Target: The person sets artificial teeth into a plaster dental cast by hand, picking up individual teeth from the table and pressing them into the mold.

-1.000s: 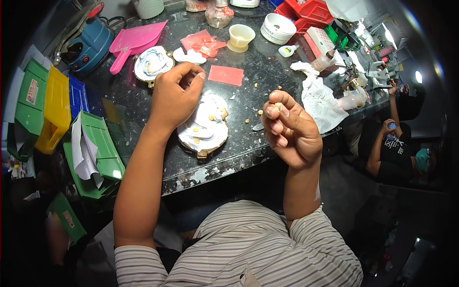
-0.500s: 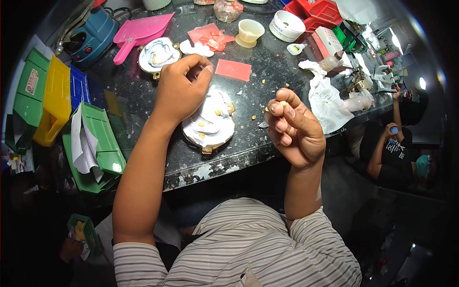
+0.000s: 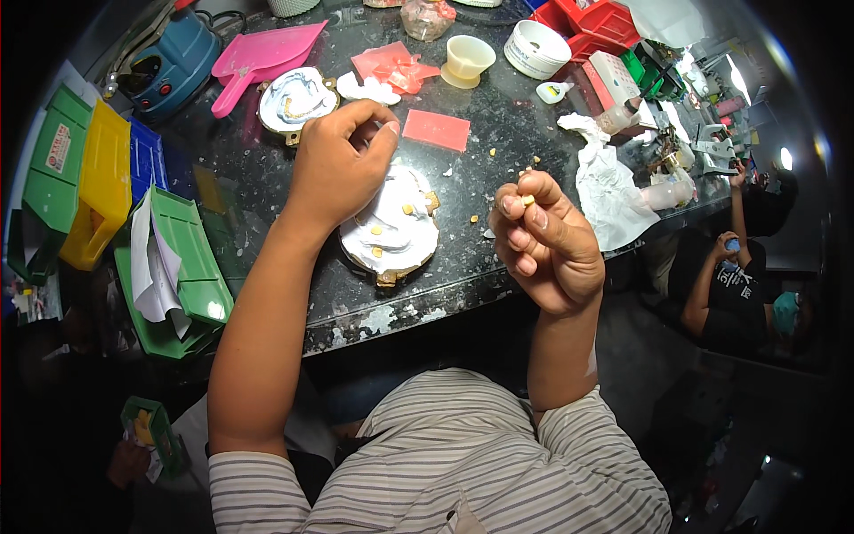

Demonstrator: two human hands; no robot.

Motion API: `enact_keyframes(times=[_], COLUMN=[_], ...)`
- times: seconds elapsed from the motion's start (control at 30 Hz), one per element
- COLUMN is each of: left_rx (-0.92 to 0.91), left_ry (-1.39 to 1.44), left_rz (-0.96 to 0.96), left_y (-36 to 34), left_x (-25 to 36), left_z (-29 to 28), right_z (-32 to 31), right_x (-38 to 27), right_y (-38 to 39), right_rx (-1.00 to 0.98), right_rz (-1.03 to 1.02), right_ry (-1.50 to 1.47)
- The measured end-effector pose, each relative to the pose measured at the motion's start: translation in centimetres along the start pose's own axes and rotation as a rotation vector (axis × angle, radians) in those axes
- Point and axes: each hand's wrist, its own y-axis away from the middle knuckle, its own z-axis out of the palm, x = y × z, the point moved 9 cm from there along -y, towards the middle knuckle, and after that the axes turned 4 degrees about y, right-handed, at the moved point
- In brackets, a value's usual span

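Note:
My left hand [image 3: 345, 165] is curled over the upper left of a round flask filled with white plaster [image 3: 391, 233], which has small yellowish pieces on it and brass fittings at its rim. Whatever those fingers may hold is hidden. Palm up, my right hand [image 3: 547, 240] is right of that flask, pinching a small yellowish piece [image 3: 527, 200] between thumb and fingers. A few similar loose pieces [image 3: 474, 219] lie on the speckled bench near it. A second white-filled flask [image 3: 297, 100] sits behind my left hand, and a flat pink sheet [image 3: 436, 130] lies to its right.
Coloured bins [image 3: 89, 178] and a blue machine [image 3: 165, 67] line the left. Behind are a pink dustpan [image 3: 267, 49], cups and red trays [image 3: 583, 31]. Crumpled paper [image 3: 609, 196] lies right. Co-workers [image 3: 725, 294] sit at right; another person's hand [image 3: 129, 463] shows lower left.
The bench view has shifted slightly. My right fingers have moved a little around the small piece. At lower left, the other person's hand and green container have shifted downward and changed angle.

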Motion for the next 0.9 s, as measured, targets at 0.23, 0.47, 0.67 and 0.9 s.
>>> enact_keyframes(times=[0.23,0.47,0.67,0.9], left_rx=[0.005,0.084,0.084,0.071], left_ry=[-0.014,0.14,0.238,0.232], left_rz=[-0.002,-0.094,-0.111,-0.151], left_y=[0.0,-0.3,-0.2,0.0], left_x=[0.1,-1.2,-1.1,-1.3], left_z=[-0.3,-0.7,-0.6,-0.4], right_z=[-0.3,-3.2,-7.2,-9.4], right_x=[0.0,-2.5,-4.6,-5.3], right_y=[-0.1,0.3,1.1,0.4], right_rx=[0.015,0.035,0.228,0.388], right_rz=[0.001,-0.083,-0.159,-0.256], right_ry=[-0.009,0.07,0.214,0.434])
